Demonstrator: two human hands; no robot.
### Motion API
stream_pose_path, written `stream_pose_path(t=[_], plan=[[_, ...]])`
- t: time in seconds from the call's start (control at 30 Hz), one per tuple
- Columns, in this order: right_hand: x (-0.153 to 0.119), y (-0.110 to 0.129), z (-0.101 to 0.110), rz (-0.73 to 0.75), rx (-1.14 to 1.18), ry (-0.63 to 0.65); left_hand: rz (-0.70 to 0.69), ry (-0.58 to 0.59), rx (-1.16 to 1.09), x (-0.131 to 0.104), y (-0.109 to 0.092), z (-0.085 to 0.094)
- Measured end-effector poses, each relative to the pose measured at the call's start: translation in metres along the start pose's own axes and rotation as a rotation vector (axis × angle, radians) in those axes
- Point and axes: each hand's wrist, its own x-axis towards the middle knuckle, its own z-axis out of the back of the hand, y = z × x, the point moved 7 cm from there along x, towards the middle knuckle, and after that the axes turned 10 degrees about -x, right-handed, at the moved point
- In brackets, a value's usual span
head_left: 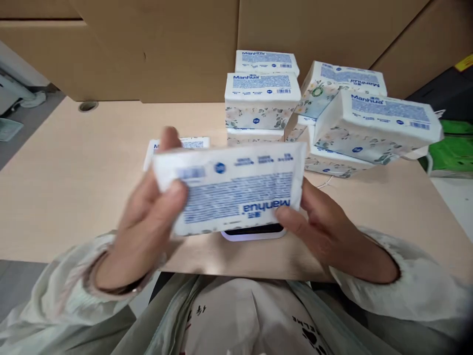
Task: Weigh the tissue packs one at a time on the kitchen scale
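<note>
Between my two hands is a white tissue pack (236,192) with blue print, its "Manhua" lettering upside down to me. My left hand (155,207) grips its left end, thumb on the printed face. At the other end my right hand (318,222) closes on the pack, thumb near the lettering. Under the held pack, a dark-topped device with a pale glowing rim (254,236) shows only its front edge on the table. Behind my left hand lies another tissue pack (195,143), mostly covered from view.
Stacked tissue packs (262,106) stand at the back middle, with a looser pile of packs (377,128) to their right. Cardboard boxes (158,54) line the back of the wooden table (74,197). A green item (453,148) is at the far right.
</note>
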Motion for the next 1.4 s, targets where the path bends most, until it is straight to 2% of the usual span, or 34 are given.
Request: stream_pose_path(t=[0.07, 0.1, 0.2, 0.3, 0.47, 0.7, 0.8, 0.93, 1.0, 1.1, 1.2, 1.3, 1.4], plan=[[-0.013, -0.026, 0.007, -0.106, -0.063, -0.109, 0.133, 0.164, 0.063, 0.0, 0.034, -0.009], [-0.017, -0.039, 0.009, -0.16, -0.093, -0.153, 0.178, 0.204, 0.064, 0.002, 0.049, -0.011], [-0.018, -0.065, 0.008, -0.26, -0.161, -0.21, 0.202, 0.203, 0.033, 0.01, 0.082, -0.008], [-0.012, -0.075, 0.007, -0.255, -0.187, -0.207, 0.18, 0.142, 0.051, 0.016, 0.096, -0.003], [-0.006, -0.073, 0.011, -0.144, -0.246, -0.25, 0.183, 0.109, 0.081, 0.024, 0.098, -0.001], [-0.006, -0.077, 0.009, -0.126, -0.252, -0.242, 0.234, 0.137, 0.075, 0.041, 0.108, 0.001], [-0.012, -0.084, 0.01, -0.179, -0.207, -0.29, 0.204, 0.141, 0.156, 0.044, 0.108, 0.001], [-0.027, -0.102, 0.019, -0.344, -0.151, -0.469, 0.129, 0.123, 0.198, 0.049, 0.107, 0.002], [-0.033, -0.107, 0.022, -0.377, -0.123, -0.542, 0.097, 0.097, 0.176, 0.05, 0.106, 0.006], [-0.039, -0.108, 0.026, -0.348, -0.092, -0.638, 0.04, 0.095, 0.142, 0.042, 0.102, 0.01], [-0.041, -0.109, 0.025, -0.294, -0.062, -0.672, -0.018, 0.088, 0.124, 0.022, 0.098, 0.013], [-0.044, -0.111, 0.023, -0.291, -0.049, -0.701, -0.043, 0.017, 0.109, 0.004, 0.097, 0.02], [-0.047, -0.112, 0.025, -0.291, -0.037, -0.768, -0.113, -0.042, 0.122, -0.004, 0.092, 0.025]])
